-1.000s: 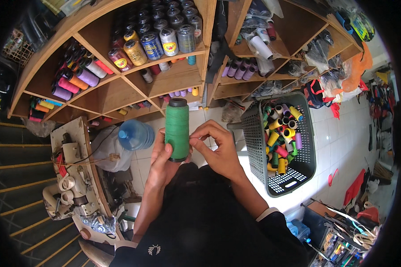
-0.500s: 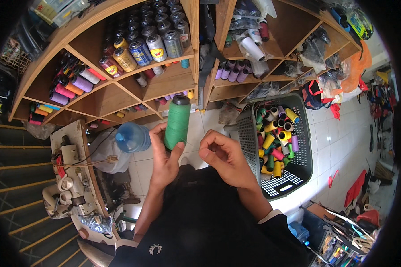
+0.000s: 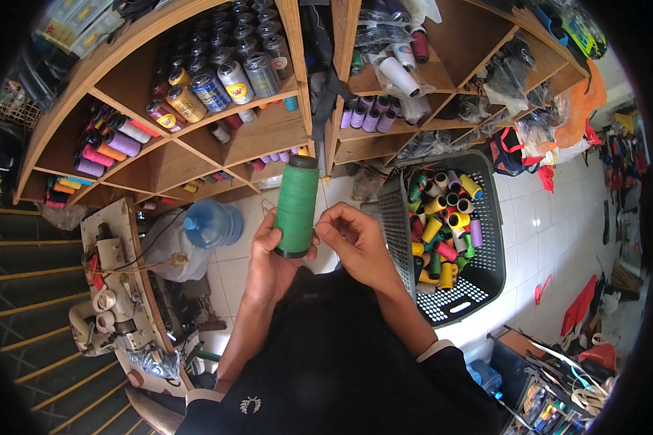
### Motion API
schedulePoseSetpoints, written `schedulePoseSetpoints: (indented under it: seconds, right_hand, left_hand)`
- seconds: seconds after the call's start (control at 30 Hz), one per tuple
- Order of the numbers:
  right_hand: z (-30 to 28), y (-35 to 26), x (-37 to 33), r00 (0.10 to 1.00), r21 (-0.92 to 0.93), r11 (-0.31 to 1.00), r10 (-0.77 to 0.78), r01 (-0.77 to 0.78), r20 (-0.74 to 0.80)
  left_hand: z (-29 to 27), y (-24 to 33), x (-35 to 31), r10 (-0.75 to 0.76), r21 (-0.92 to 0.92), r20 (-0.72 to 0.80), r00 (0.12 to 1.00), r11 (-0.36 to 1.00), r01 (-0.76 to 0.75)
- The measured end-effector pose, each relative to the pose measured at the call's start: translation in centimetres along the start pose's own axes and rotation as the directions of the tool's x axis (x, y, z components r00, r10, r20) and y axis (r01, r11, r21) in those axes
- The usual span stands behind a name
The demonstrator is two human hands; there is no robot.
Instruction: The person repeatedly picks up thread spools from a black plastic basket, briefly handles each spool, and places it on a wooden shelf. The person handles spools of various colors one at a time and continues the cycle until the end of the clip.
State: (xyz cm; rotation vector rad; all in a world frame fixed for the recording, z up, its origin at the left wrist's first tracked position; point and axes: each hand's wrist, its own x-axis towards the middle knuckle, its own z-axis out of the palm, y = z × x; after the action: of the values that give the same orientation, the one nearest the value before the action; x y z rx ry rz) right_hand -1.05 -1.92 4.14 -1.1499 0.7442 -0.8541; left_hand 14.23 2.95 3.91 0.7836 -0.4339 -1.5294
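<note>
While left hand [image 3: 267, 264] grips tilted green spool [image 3: 296, 206], right hand [image 3: 359, 248] curls beside it, fingers pinched narrow.

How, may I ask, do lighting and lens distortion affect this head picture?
Head view: fisheye bends the left wooden shelf into an arc; corners go black; glare brightens the tiled floor beside the perforated basket; the green thread cone looks fairly sharp.

Two hands [image 3: 357, 250], apparently dozens of spools [image 3: 297, 210]
</note>
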Motion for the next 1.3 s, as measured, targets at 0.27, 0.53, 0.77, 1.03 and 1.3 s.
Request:
schedulePoseSetpoints:
  seconds: [0.27,0.53,0.77,1.03,1.3]
  right_hand:
    - [-0.5,-1.6,-0.4,0.997,-0.025,1.000,0.010,-0.012,-0.079]
    - [-1.2,-2.6,-0.6,0.999,-0.079,0.997,-0.002,-0.002,-0.046]
    - [-1.3,-1.5,0.1,1.000,-0.018,1.000,-0.008,0.008,-0.029]
    - [-1.2,-0.3,0.5,0.999,0.058,0.998,-0.028,0.029,-0.019]
    - [-1.7,0.5,0.7,0.997,-0.032,0.998,-0.059,0.057,-0.049]
  left_hand:
    - [0.3,-1.0,1.2,0.148,0.097,-0.059,0.987,0.985,-0.142]
    - [0.3,-1.9,1.7,0.289,0.245,-0.107,0.951,0.935,-0.257]
    - [0.8,-1.5,1.4,0.135,0.044,-0.040,0.990,0.990,-0.133]
    - [1.8,-1.5,1.1,0.052,0.039,-0.123,0.991,0.998,-0.047]
    - [1.4,-1.2,0.2,-0.087,-0.129,-0.087,0.992,0.989,0.075]
